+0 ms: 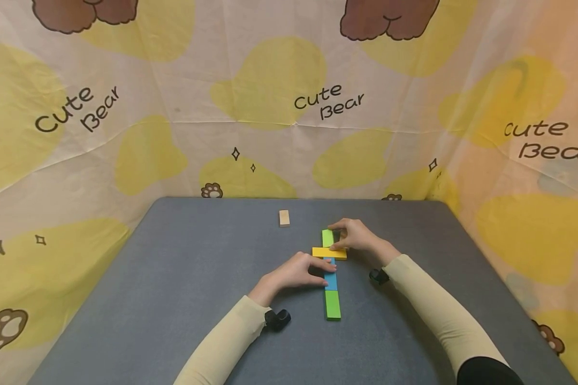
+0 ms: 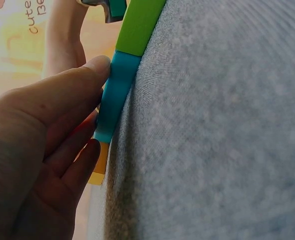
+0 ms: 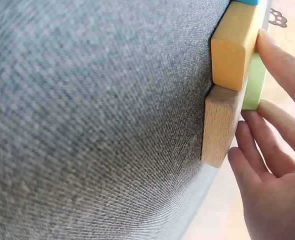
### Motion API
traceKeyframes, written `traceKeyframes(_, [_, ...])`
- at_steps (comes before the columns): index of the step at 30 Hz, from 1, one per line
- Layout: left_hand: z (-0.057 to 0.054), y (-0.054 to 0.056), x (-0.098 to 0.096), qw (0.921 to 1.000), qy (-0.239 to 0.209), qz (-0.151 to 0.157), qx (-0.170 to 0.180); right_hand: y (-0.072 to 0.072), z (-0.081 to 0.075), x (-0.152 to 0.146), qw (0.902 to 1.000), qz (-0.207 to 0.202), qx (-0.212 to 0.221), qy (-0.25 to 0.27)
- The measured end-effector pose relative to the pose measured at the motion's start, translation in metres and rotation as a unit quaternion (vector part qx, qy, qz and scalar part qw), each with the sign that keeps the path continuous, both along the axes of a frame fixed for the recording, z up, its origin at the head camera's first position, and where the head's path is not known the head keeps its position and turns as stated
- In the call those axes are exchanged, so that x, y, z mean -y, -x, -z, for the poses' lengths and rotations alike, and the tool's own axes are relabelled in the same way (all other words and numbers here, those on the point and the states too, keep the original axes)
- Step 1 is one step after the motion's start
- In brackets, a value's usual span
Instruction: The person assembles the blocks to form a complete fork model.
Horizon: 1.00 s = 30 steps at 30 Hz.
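A row of blocks runs away from me on the grey table. A green block (image 1: 333,306) lies nearest, then a blue block (image 1: 331,280), a yellow block (image 1: 321,252) set crosswise, and a light green block (image 1: 327,238). My left hand (image 1: 296,272) holds the blue block, thumb near its green-side end and fingertips towards the yellow one. With thumb by the yellow block and fingers at the far end, my right hand (image 1: 358,236) grips the light green block. In the right wrist view, a plain wooden block (image 3: 220,127) butts against the yellow block, below the light green one.
Farther back and to the left, a small wooden block (image 1: 284,218) stands apart on the grey table (image 1: 183,283). A patterned cloth (image 1: 270,85) hangs behind the table and along its sides. Dark wrist devices (image 1: 277,320) sit at both cuffs.
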<state>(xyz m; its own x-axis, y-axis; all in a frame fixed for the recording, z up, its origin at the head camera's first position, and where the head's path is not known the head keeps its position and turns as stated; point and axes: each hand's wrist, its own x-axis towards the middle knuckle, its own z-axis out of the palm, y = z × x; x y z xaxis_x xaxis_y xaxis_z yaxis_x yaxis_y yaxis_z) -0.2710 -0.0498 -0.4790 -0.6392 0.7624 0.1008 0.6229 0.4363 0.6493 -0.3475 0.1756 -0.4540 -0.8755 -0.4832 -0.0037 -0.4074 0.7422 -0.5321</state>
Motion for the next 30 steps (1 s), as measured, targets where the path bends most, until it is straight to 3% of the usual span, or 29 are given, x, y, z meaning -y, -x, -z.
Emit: traceKeyframes(30, [0.0001, -0.0009, -0.0006, 0.9999, -0.008, 0.004, -0.006, 0.0024, -0.0002, -0.0016, 1.0, -0.006, 0.006, -0.004])
